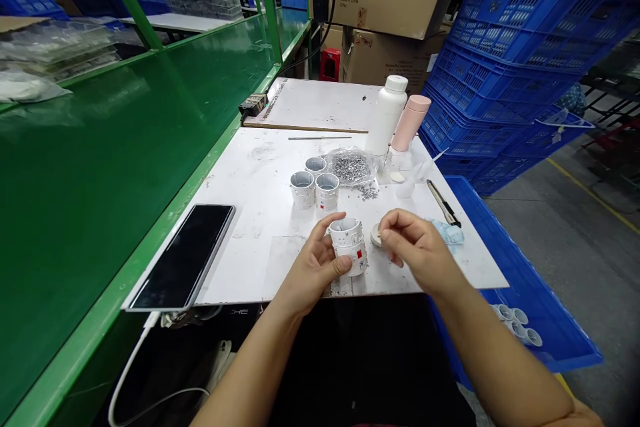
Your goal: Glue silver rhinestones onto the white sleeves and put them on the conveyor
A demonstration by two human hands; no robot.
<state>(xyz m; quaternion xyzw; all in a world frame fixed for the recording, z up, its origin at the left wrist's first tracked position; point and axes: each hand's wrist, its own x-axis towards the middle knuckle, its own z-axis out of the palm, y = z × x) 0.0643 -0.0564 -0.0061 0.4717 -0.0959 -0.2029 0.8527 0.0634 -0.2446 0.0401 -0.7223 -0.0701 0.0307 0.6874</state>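
Observation:
In my left hand (320, 260) is a white plastic cylinder (347, 260) with a hollow top, small raised details and a red patch on its side. My thumb presses its front and my fingers wrap behind it, near the table's front edge. Just to the right, my right hand (417, 247) is closed in a pinch at a small round pale disc (376, 235) on the table. Whatever lies between those fingertips is too small or hidden to make out. Three similar cylinders (303, 191) stand upright beyond my left hand, grey inside.
A clear bag of small silvery parts (353, 168) lies behind, some spilled. A white bottle (387, 113) and pink flask (411, 123) stand behind it. A utility knife (444, 203) lies right, a phone (184, 257) left. A blue bin (565, 340) sits below right; a green conveyor (125, 120) runs left.

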